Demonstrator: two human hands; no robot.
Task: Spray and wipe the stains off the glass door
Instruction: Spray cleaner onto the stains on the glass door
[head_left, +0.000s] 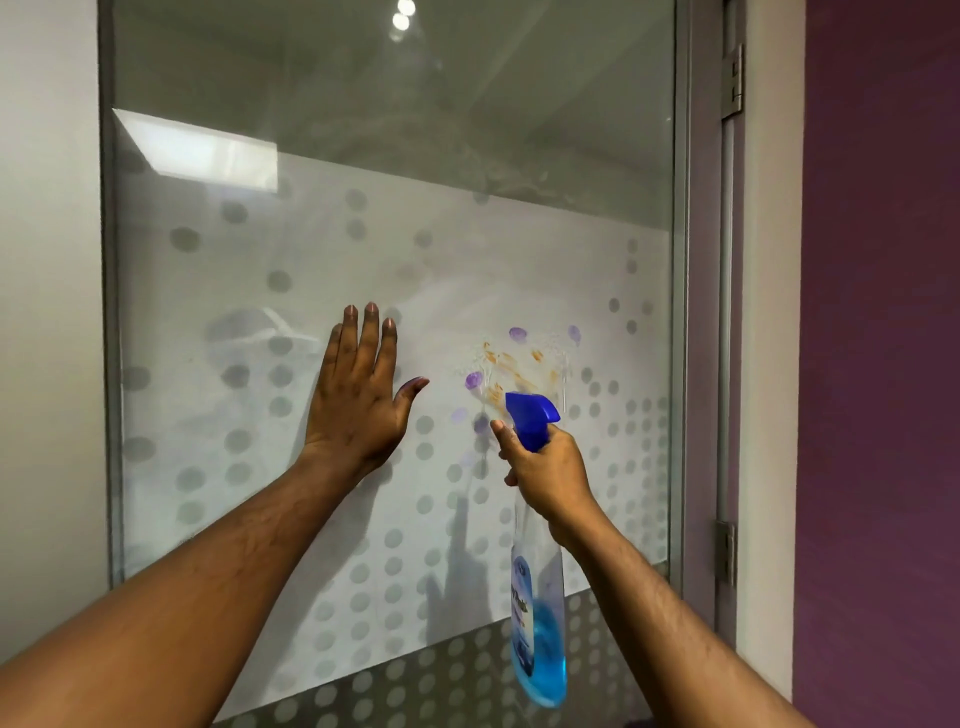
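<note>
The glass door (363, 130) fills the view, with a frosted band patterned with grey dots across its middle. Orange-brown smears and purple blotches, the stains (514, 364), sit right of centre, wet with droplets. My right hand (545, 467) grips the neck of a clear spray bottle (537, 639) holding blue liquid. Its blue trigger head (530, 415) points at the stains from just below them. My left hand (361, 395) lies flat on the glass to the left of the stains, fingers spread upward. No cloth is in view.
A grey metal door frame (698, 312) runs down the right side with hinges (732, 78) at top and lower down. A purple wall (883, 364) stands further right. A white wall (47, 312) borders the door on the left.
</note>
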